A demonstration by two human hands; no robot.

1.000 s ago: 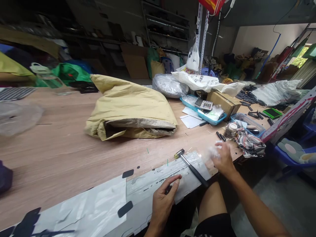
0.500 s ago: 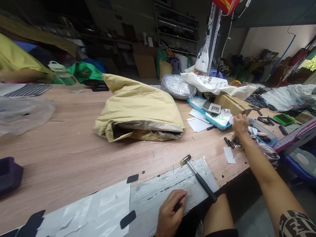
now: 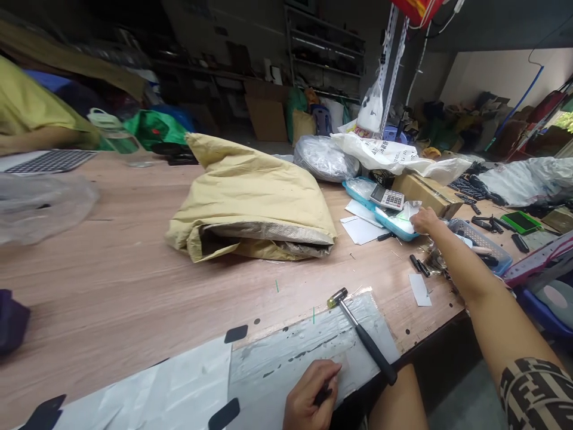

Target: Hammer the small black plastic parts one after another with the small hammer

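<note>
My left hand rests near the table's front edge, its fingers curled around a small dark thing mostly hidden in the palm. Just right of it lies a hammer with a black handle and a yellow-and-black head, on a grey plastic-covered mat. My right hand reaches out to the right end of a blue tray. Its closed fingers pinch a crumpled clear-and-white plastic bag there. A calculator sits in the same tray.
A large yellow sack lies mid-table. Beyond the tray stands a cardboard box. A grey-blue basket, black tubes and a white card are to the right. A co-worker's yellow sleeve shows far left.
My right hand has shifted left and down a little, over the tray's end, and the plastic at its fingers is pulled up more. My left hand stays closed in place. The view has shifted slightly.
</note>
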